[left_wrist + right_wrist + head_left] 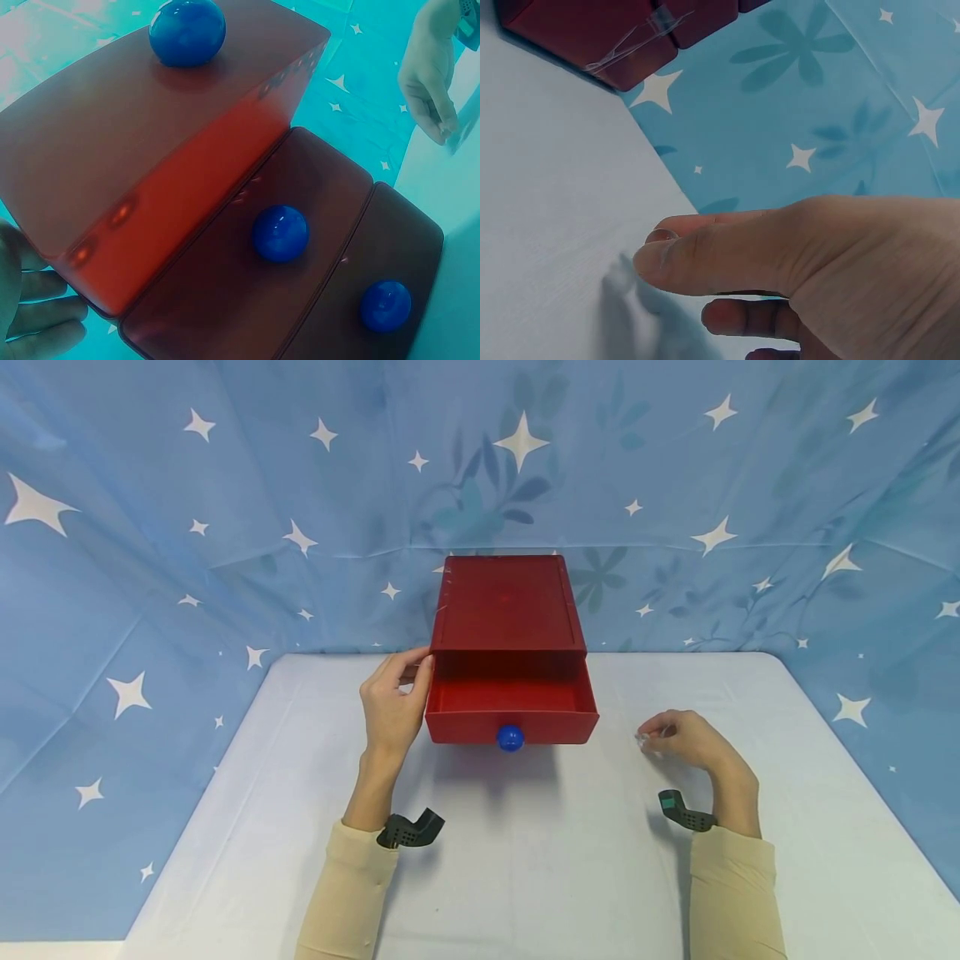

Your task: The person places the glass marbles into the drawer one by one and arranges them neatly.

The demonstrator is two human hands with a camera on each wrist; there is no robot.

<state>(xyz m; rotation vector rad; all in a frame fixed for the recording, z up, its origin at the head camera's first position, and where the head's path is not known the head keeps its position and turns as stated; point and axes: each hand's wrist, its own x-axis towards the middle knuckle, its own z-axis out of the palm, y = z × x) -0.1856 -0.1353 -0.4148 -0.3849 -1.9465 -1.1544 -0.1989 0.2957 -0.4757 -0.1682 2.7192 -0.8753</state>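
A red drawer unit stands at the middle back of the table, its top drawer pulled out toward me. A round blue knob sits on that drawer's front. My left hand rests against the unit's left side; in the left wrist view its fingers lie fairly straight beside the drawer. Off to the right, my right hand pinches a small clear, glassy piece between thumb and fingertips, low over the table. Most of that piece is hidden by the fingers in the right wrist view.
Below the open drawer, two closed drawers with blue knobs show in the left wrist view. Clear tape crosses the unit's side. A white-topped table lies underneath, and a blue star-patterned cloth hangs behind.
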